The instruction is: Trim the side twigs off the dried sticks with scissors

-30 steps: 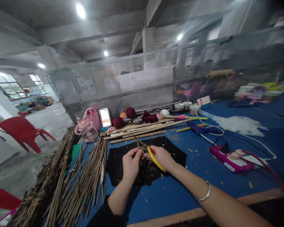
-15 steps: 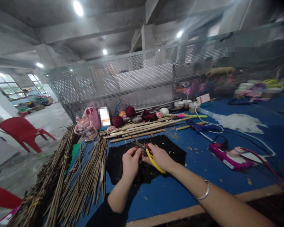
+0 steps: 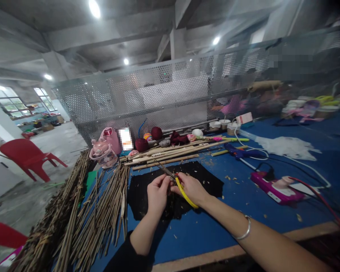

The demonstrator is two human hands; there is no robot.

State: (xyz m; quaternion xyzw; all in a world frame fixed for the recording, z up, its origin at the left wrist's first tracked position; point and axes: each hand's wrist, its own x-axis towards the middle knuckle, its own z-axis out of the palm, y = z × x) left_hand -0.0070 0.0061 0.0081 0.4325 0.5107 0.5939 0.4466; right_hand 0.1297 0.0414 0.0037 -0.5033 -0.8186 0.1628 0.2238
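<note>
My right hand (image 3: 191, 187) is wrapped around scissors with yellow handles (image 3: 186, 194). Their dark blades (image 3: 166, 170) point up and to the left, beyond my left fingertips. My left hand (image 3: 158, 192) is closed in a pinch just left of the scissors. Whatever small thing lies between its fingertips is too hidden to name. Both hands are over a black cloth (image 3: 206, 181) dotted with pale scraps, which lies on the blue tabletop (image 3: 229, 223).
Thin dry stalks (image 3: 102, 211) are heaped on the left. Behind the cloth lie pale sticks (image 3: 170, 153) and dark red yarn balls (image 3: 142, 145). A blue glue gun (image 3: 238, 152) and a magenta power strip (image 3: 274, 189) with cords are on the right. A perforated metal screen (image 3: 170, 98) stands behind.
The scissor blades look closer together than before, and the small dark bits near the fingertips show less. Both hands stay in almost the same place.
</note>
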